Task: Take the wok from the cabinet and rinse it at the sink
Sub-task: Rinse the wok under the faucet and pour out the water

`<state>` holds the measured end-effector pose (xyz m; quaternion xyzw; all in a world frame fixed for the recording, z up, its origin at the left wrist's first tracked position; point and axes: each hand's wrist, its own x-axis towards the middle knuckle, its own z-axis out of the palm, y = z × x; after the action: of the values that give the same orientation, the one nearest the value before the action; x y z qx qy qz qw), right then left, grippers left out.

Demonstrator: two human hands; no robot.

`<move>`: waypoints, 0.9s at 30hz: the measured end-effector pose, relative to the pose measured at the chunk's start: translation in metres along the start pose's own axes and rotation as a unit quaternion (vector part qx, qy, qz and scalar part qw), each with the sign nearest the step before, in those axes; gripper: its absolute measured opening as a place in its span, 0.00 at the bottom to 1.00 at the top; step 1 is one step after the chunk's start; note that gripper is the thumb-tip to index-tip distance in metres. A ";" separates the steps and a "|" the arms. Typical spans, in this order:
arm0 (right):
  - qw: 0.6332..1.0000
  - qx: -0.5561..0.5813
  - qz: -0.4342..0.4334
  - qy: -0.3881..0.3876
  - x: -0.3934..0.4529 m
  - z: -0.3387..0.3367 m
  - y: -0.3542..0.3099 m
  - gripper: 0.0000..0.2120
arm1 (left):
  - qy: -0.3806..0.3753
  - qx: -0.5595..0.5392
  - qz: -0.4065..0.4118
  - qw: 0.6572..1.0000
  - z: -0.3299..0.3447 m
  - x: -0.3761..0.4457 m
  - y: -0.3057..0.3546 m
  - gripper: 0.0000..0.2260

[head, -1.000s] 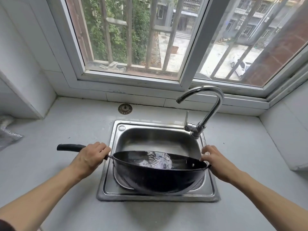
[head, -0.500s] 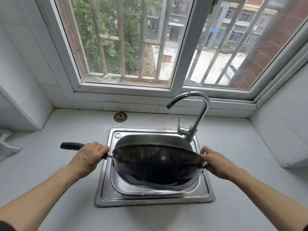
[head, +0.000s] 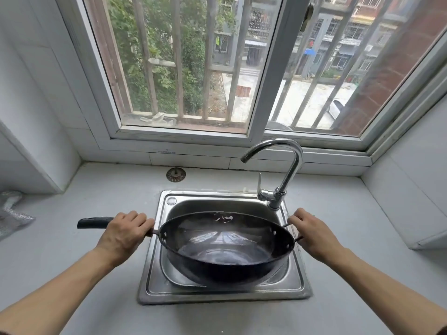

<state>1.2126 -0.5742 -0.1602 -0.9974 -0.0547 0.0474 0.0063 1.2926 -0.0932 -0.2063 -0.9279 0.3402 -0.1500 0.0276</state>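
A black wok (head: pixel 226 247) hangs over the steel sink (head: pixel 154 269), its mouth facing up and slightly toward me, with a little water pooled in its bottom. My left hand (head: pixel 124 232) is closed around the wok's long black handle (head: pixel 93 222), which sticks out to the left. My right hand (head: pixel 312 232) grips the small wire loop handle on the wok's right rim. The chrome gooseneck tap (head: pixel 287 170) stands at the sink's back right corner; no water runs from its spout.
A round drain strainer (head: pixel 175 174) lies on the grey counter behind the sink. Crumpled foil (head: pixel 11 213) sits at the far left. A barred window runs along the back wall. White tiled walls close in on both sides.
The wok was tipped steeply away with its dark underside toward me half a second ago; it has now swung back so its inside faces up. Both hands kept their grips.
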 end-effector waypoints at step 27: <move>0.997 0.021 0.000 -0.073 0.004 -0.005 -0.012 0.22 | -0.049 -0.062 -0.022 0.997 0.007 0.007 -0.015 0.19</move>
<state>1.2154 -0.5624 -0.1552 -0.9909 -0.0538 0.1207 0.0237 1.3092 -0.0868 -0.2084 -0.9413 0.3266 -0.0836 -0.0163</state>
